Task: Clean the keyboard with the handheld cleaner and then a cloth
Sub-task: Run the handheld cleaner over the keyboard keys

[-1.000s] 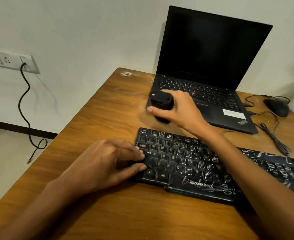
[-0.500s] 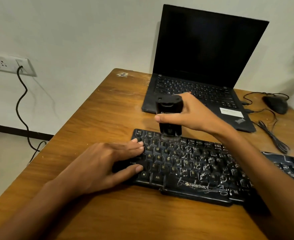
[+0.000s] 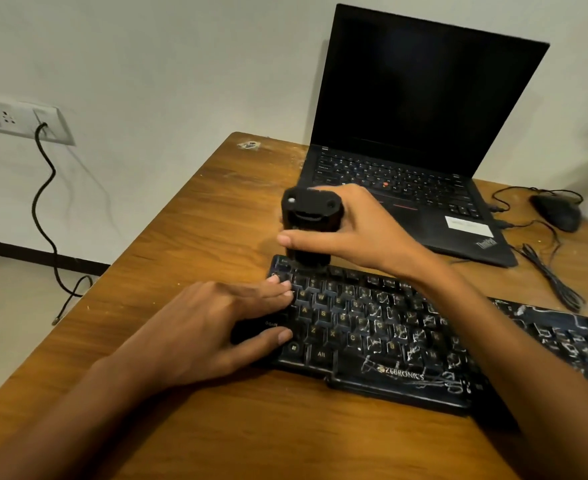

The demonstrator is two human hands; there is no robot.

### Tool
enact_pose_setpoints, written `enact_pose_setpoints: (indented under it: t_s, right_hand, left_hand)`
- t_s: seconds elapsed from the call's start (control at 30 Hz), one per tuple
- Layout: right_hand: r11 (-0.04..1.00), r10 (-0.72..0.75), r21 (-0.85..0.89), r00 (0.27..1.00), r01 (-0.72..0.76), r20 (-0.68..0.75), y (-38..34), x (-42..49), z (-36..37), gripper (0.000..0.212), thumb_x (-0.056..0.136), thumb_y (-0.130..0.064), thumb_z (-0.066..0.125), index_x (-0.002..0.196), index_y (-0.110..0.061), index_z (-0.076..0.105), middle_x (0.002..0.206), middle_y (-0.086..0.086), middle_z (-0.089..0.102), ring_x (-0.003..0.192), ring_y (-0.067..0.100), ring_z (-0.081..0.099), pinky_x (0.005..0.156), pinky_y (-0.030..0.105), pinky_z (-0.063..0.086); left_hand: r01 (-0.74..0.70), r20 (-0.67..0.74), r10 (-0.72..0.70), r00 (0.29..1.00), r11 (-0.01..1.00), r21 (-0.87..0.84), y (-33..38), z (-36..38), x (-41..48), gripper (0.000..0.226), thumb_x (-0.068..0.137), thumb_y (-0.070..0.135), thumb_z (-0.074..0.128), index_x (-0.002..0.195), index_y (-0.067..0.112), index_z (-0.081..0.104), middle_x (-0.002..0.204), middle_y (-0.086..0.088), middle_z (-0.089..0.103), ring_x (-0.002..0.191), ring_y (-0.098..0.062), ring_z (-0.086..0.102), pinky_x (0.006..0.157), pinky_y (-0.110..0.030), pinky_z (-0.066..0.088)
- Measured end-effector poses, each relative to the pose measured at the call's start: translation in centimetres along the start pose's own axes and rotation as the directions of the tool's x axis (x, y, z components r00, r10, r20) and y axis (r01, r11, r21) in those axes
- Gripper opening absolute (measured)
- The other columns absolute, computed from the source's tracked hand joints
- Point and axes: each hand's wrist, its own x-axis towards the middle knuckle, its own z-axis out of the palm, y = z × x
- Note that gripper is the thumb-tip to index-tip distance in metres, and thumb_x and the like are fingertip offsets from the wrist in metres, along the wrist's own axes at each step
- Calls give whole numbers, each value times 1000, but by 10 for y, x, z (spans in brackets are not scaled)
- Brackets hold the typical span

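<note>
A black keyboard (image 3: 382, 337) streaked with white dust lies across the wooden table (image 3: 188, 237). My right hand (image 3: 358, 230) grips a black handheld cleaner (image 3: 308, 216) upright, its lower end on the keyboard's top-left keys. My left hand (image 3: 216, 323) lies flat on the keyboard's left end, fingers spread over the keys. No cloth is in view.
An open black laptop (image 3: 417, 133) with a dark screen stands behind the keyboard. A black mouse (image 3: 557, 211) and its coiled cable (image 3: 549, 275) lie at the right. A wall socket (image 3: 19, 121) with a hanging black cord (image 3: 43, 202) is at the left.
My right hand carried the cleaner from the table beside the laptop down onto the keyboard's top-left keys. My left hand stayed on the keyboard's left end.
</note>
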Motion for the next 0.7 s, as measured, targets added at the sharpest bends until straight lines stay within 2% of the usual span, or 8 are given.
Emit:
enact_pose_setpoints:
  t_s: [0.07, 0.13, 0.17, 0.23, 0.3, 0.4, 0.53, 0.7]
  right_hand:
    - [994, 32, 108, 999, -30, -14, 0, 8, 12, 31, 77, -27, 73, 86, 1, 62, 79, 16, 65, 73, 26, 64, 67, 39, 50]
    - [996, 55, 76, 995, -49, -84, 6, 15, 14, 22, 77, -27, 73, 78, -10, 60, 70, 5, 62, 66, 16, 60, 62, 29, 49]
    - [998, 52, 46, 990, -47, -134, 10, 17, 13, 22, 77, -30, 73, 76, -13, 59, 68, 3, 61, 66, 15, 58, 62, 28, 48]
    - [990, 80, 129, 982, -58, -173, 14, 19, 13, 29, 77, -29, 73, 82, -3, 60, 76, 16, 63, 74, 27, 61, 70, 39, 51]
    - [984, 85, 165, 990, -66, -108, 9, 17, 16, 27, 78, -23, 72, 85, 0, 60, 78, 15, 63, 76, 25, 62, 70, 35, 50]
    - [998, 50, 41, 986, -44, -159, 11, 17, 15, 19, 77, -29, 73, 72, -21, 57, 68, -2, 58, 67, 13, 55, 65, 26, 45]
    - [982, 68, 179, 995, -53, -75, 7, 13, 16, 25, 78, -23, 73, 86, -2, 61, 79, 14, 65, 74, 22, 63, 67, 30, 50]
    - [988, 29, -143, 989, -50, -142, 12, 15, 0, 24, 77, -36, 72, 72, -17, 58, 68, 6, 63, 64, 17, 58, 60, 30, 45]
  left_hand:
    - [2, -1, -2, 1000, 1000, 6, 0, 0, 0, 53, 87, 61, 39, 127, 28, 51, 130, 17, 47, 121, 10, 41, 98, -22, 41]
    - [2, -3, -2, 1000, 1000, 0, 0, 0, 0, 53, 87, 60, 40, 128, 28, 51, 131, 16, 48, 122, 9, 40, 99, -24, 42]
    - [2, -2, -2, 1000, 1000, -8, 0, 0, 0, 53, 87, 60, 40, 128, 28, 50, 131, 15, 47, 123, 9, 39, 99, -24, 42]
    - [0, 5, 0, 1000, 1000, -10, 0, 0, 0, 53, 87, 60, 41, 128, 28, 51, 131, 16, 47, 123, 10, 38, 99, -24, 42]
    - [-2, -2, 2, 1000, 1000, 1, 0, -1, 0, 52, 87, 59, 41, 127, 27, 52, 130, 15, 48, 121, 10, 41, 98, -23, 43]
    - [0, -8, -1, 1000, 1000, -17, 1, 0, 1, 53, 87, 59, 41, 127, 26, 52, 130, 16, 48, 122, 10, 39, 99, -23, 42]
    - [-3, -11, 3, 1000, 1000, 0, 2, 0, 1, 54, 87, 60, 39, 126, 26, 53, 128, 16, 48, 119, 8, 43, 96, -24, 44]
    - [0, -9, 0, 1000, 1000, -25, 1, 0, 1, 54, 86, 60, 41, 127, 27, 52, 131, 16, 47, 123, 10, 38, 99, -27, 43]
